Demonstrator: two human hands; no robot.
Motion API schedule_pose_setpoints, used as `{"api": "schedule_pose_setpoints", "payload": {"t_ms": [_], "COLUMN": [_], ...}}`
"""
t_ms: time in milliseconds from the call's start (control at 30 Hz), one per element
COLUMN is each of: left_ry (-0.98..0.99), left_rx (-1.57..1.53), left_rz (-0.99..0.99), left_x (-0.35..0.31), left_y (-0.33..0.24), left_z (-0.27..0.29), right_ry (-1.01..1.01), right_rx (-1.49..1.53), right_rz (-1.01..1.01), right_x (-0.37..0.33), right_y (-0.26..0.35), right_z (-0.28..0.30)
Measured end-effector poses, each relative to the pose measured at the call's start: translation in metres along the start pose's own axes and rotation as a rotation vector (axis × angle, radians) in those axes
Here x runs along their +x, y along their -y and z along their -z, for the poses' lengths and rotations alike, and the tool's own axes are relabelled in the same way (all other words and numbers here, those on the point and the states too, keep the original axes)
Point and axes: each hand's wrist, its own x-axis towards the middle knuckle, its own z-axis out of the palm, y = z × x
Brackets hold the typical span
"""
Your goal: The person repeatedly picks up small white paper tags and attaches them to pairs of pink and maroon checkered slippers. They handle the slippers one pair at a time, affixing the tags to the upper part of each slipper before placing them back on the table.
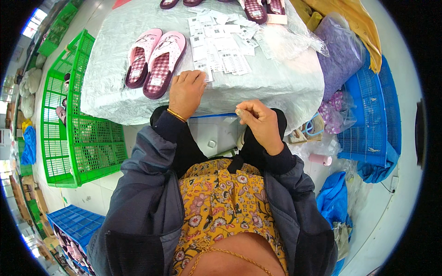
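Observation:
My left hand (188, 93) rests palm down at the near edge of the sheet-covered table, holding nothing visible. Its fingers lie on the cover, the thumb side by a printed paper label (205, 72) at the near end of a loose pile of labels (221, 51). Just left of it stands a pair of pink slippers, the nearer slipper (161, 69) and its mate (138, 62), with dark red soles and checked insoles. My right hand (262, 123) is raised above my lap, thumb and forefinger pinched together. Whatever is between those fingertips is too small to make out.
More slippers (254, 10) are at the table's far side, beside clear plastic bags (294, 41). Green crates (97, 138) stand on the left, a blue crate (366, 115) on the right. A purple bagged bundle (338, 50) leans near the table's right edge.

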Motion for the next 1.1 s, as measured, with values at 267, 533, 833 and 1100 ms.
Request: {"api": "schedule_pose_setpoints", "payload": {"t_ms": [267,533,833,1100], "left_ry": [-0.196,-0.354,-0.136,0.181], "left_rx": [-0.136,-0.224,-0.413,-1.286], "left_rz": [-0.024,-0.055,-0.11,0.77], "left_x": [-0.008,-0.017,-0.043,-0.043], "left_y": [0.008,-0.017,-0.046,-0.048], "left_z": [-0.003,0.035,0.061,0.046], "right_ry": [0.024,-0.101,-0.16,-0.081], "right_rx": [0.029,0.188,0.426,0.171], "right_rz": [-0.008,-0.119,-0.123,0.021], "right_x": [0.003,0.029,0.047,0.025], "right_y": [0.001,0.006,-0.008,0.003], "right_z": [-0.01,-0.02,-0.045,-0.058]}}
